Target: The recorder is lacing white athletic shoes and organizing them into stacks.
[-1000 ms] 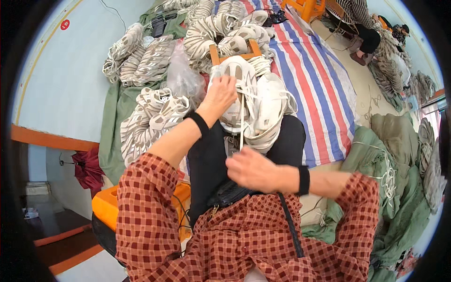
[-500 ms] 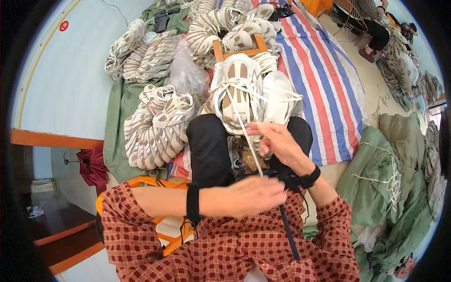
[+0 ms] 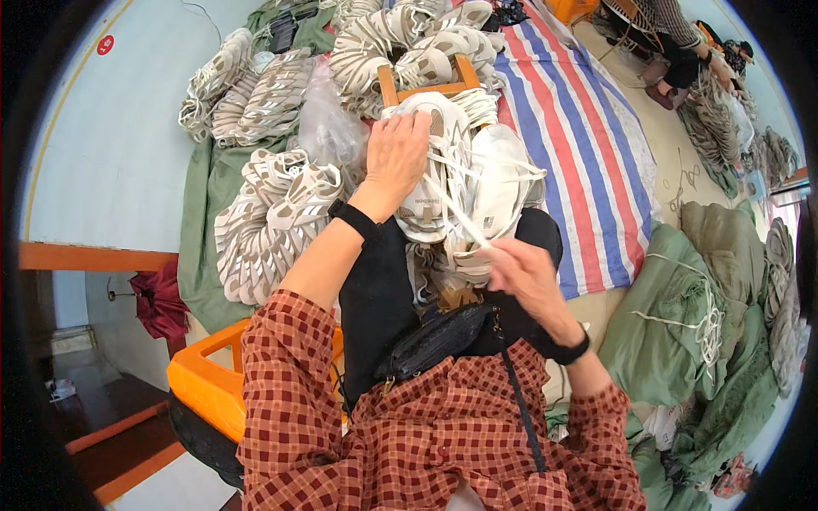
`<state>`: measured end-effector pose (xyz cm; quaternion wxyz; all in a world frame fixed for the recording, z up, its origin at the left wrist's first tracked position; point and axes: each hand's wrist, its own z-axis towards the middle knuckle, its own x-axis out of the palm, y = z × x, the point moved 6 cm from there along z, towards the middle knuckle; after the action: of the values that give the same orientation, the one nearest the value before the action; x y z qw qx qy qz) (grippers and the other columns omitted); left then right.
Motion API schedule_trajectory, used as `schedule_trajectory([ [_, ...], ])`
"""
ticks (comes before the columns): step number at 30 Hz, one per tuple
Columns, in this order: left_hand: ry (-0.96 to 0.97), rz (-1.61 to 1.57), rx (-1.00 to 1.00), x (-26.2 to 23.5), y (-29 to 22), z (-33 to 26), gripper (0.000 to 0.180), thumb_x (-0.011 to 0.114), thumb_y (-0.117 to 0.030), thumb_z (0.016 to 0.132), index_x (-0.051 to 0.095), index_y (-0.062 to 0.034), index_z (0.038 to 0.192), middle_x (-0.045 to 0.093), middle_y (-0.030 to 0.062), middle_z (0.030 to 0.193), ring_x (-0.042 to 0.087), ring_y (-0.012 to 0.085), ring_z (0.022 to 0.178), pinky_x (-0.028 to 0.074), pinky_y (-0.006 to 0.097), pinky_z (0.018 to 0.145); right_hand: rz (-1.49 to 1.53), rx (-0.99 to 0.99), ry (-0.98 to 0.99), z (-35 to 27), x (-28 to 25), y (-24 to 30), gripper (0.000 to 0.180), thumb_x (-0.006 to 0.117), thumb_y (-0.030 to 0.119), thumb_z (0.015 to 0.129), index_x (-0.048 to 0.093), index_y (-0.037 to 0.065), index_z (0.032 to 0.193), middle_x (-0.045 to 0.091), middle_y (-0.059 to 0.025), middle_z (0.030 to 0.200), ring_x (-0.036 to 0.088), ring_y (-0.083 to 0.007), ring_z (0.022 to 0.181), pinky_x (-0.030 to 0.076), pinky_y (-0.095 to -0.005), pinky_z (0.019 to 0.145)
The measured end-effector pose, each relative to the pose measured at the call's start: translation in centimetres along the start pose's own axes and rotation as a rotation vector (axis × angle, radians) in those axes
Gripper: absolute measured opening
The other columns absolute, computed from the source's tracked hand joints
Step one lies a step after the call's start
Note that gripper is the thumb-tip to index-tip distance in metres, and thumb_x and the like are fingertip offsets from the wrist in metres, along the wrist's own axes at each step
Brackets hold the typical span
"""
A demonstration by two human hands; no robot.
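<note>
A beige-and-white sneaker upper (image 3: 423, 207) rests over my knees with loose white laces across it. My left hand (image 3: 397, 157) is closed over its far left edge, the fingers curled against the upper. A white shoelace (image 3: 461, 213) runs taut from the middle of the upper to my right hand (image 3: 524, 274), which pinches its end at the near right. Right beside the upper lies a second, paler white shoe piece (image 3: 497, 183) with lace strands over it. What my left fingertips press on is partly hidden.
Ringed stacks of sneaker uppers (image 3: 256, 234) lie at left and beyond the wooden frame (image 3: 440, 88). A striped sheet (image 3: 584, 162) covers the floor. Green sacks (image 3: 669, 319) stand right, an orange stool (image 3: 209, 375) left. Another person (image 3: 673, 68) sits far right.
My left hand has moved from near my waist, up and left, onto the upper. My right hand has moved slightly down and right and now pinches the lace.
</note>
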<state>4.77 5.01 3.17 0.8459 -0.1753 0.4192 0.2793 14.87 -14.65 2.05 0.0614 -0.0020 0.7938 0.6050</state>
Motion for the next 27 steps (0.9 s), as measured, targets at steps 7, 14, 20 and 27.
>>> schedule_trajectory([
  [7, 0.123, -0.728, -0.624, -0.6, 2.7, -0.9, 0.017, 0.053, -0.008, 0.071, 0.05, -0.0055, 0.088, 0.057, 0.0119, 0.076, 0.057, 0.0286, 0.08, 0.043, 0.038, 0.074, -1.06, -0.17, -0.918, -15.5, -22.3, -3.5, 0.022, 0.044, 0.008, 0.092, 0.058, -0.004, 0.104, 0.063, -0.0133, 0.094, 0.059, -0.0208, 0.087, 0.044, -0.0279, 0.081],
  [14, 0.072, -0.46, -0.4, -1.8, 0.9, -4.7, 0.016, 0.055, -0.01, 0.074, 0.055, -0.0044, 0.089, 0.06, 0.0129, 0.078, 0.058, 0.0308, 0.072, 0.046, 0.037, 0.066, -1.345, 0.297, -0.912, -23.8, -29.8, -11.7, 0.02, 0.046, 0.016, 0.091, 0.061, 0.002, 0.094, 0.063, -0.0147, 0.094, 0.059, -0.0308, 0.086, 0.045, -0.0331, 0.074],
  [20, 0.779, -0.902, -0.811, -3.4, -2.0, -10.0, 0.023, 0.056, -0.016, 0.082, 0.057, -0.0003, 0.099, 0.061, 0.0075, 0.07, 0.05, 0.0143, 0.048, 0.044, 0.025, 0.051, -0.597, -0.276, -0.545, -4.0, -13.7, 0.7, 0.011, 0.058, 0.002, 0.08, 0.06, -0.003, 0.09, 0.062, -0.0122, 0.086, 0.059, -0.0234, 0.083, 0.045, -0.0287, 0.077],
  [27, 0.815, -1.839, -1.485, 1.0, -7.3, -12.3, 0.022, 0.056, -0.022, 0.088, 0.057, -0.0042, 0.101, 0.062, 0.0031, 0.075, 0.053, 0.0073, 0.061, 0.044, 0.019, 0.057, -1.262, -0.601, -0.204, 10.0, -1.2, 4.0, 0.004, 0.058, 0.009, 0.077, 0.061, 0.006, 0.078, 0.062, -0.0097, 0.083, 0.058, -0.0266, 0.079, 0.042, -0.0376, 0.076],
])
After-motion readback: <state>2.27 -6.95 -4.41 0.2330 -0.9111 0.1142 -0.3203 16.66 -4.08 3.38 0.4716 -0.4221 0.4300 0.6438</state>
